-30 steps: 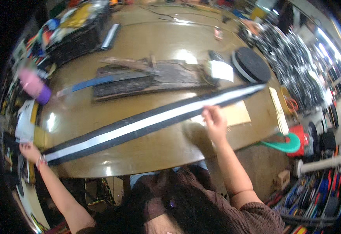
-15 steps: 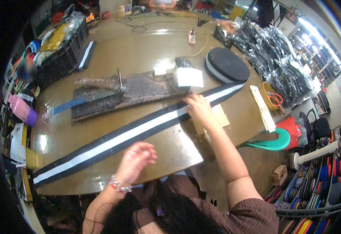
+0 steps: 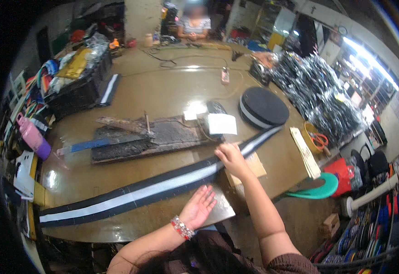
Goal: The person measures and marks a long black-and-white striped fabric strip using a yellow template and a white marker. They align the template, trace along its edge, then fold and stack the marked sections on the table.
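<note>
A long black strap with a white centre stripe runs diagonally across the near table toward a black-and-white roll at the right. My right hand pinches the strap's right part, beside a tan board. My left hand is open, palm turned up, just below the strap and touching none of it that I can see. Behind the strap lies a dark, worn wooden block with a blue strip across its left end and a white card at its right.
A black crate and pink bottle stand left. Wrapped black bundles, an orange-handled tool and pale strips lie right, above a green stool. A person sits across the table. Cords cross the far tabletop.
My left hand has left the strap's left end and moved right, now palm up. My right hand has shifted left onto the strap. The view has tilted up, showing the person opposite.
</note>
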`<state>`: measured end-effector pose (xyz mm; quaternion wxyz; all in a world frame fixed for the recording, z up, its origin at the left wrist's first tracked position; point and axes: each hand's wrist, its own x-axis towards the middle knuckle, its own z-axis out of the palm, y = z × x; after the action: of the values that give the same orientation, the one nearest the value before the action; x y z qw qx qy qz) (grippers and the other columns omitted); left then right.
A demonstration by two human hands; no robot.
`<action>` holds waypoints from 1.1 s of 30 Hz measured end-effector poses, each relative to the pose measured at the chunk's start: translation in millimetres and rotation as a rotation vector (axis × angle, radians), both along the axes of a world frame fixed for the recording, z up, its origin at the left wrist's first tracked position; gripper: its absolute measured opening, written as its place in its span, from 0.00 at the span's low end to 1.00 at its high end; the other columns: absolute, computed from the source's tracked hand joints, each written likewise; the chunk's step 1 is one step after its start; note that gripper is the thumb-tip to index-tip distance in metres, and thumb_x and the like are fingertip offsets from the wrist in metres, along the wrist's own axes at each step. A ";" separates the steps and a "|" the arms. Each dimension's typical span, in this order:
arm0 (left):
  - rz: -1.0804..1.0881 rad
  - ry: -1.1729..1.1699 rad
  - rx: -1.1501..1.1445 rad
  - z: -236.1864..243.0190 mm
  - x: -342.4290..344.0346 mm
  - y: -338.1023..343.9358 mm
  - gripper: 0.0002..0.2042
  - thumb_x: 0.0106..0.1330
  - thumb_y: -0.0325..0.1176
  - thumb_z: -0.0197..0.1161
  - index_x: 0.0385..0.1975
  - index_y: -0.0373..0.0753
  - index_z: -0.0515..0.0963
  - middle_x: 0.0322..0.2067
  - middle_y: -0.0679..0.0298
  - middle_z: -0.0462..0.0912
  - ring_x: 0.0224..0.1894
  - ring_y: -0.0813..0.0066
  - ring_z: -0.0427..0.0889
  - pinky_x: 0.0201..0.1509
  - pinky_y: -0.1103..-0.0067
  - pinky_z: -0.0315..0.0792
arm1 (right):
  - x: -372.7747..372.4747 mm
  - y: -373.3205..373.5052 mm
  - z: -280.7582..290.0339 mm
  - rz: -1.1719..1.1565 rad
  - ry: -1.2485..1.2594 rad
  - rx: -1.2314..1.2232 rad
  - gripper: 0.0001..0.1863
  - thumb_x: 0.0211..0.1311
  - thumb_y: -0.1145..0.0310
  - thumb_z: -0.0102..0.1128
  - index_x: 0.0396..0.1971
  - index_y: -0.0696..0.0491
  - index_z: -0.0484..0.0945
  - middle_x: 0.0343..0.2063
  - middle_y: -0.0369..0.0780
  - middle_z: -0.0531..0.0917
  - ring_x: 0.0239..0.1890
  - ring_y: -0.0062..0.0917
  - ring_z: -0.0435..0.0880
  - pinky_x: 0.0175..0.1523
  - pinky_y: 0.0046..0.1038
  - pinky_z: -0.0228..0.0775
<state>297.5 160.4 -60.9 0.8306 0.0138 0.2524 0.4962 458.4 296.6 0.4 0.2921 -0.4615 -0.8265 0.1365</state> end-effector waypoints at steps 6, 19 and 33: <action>0.376 0.027 0.240 16.9 -26.3 -7.4 0.16 0.66 0.30 0.58 0.53 0.39 0.68 0.50 0.60 0.76 0.51 0.65 0.77 0.49 0.71 0.77 | -42.4 -40.0 26.8 0.116 0.155 0.065 0.14 0.62 0.66 0.54 0.21 0.56 0.66 0.20 0.43 0.68 0.28 0.40 0.68 0.40 0.36 0.57; 0.749 1.221 0.771 72.2 -196.8 -121.3 0.35 0.61 0.35 0.56 0.69 0.46 0.49 0.63 0.55 0.58 0.60 0.57 0.67 0.61 0.62 0.66 | -4.6 13.2 103.5 -0.197 0.017 0.477 0.28 0.43 0.61 0.74 0.43 0.57 0.75 0.42 0.48 0.78 0.46 0.42 0.78 0.49 0.35 0.72; -1.274 3.362 1.418 41.2 -324.6 -85.7 0.20 0.62 0.37 0.59 0.52 0.36 0.67 0.43 0.54 0.71 0.45 0.63 0.73 0.49 0.71 0.73 | 109.4 256.7 54.2 -0.713 -0.677 -0.255 0.35 0.56 0.40 0.57 0.48 0.59 0.77 0.42 0.48 0.82 0.48 0.38 0.81 0.51 0.35 0.74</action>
<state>-27.1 74.7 -19.7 0.3509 -0.7618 -0.4120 0.3562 567.8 553.3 54.6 -0.0224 -0.7652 -0.6428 -0.0291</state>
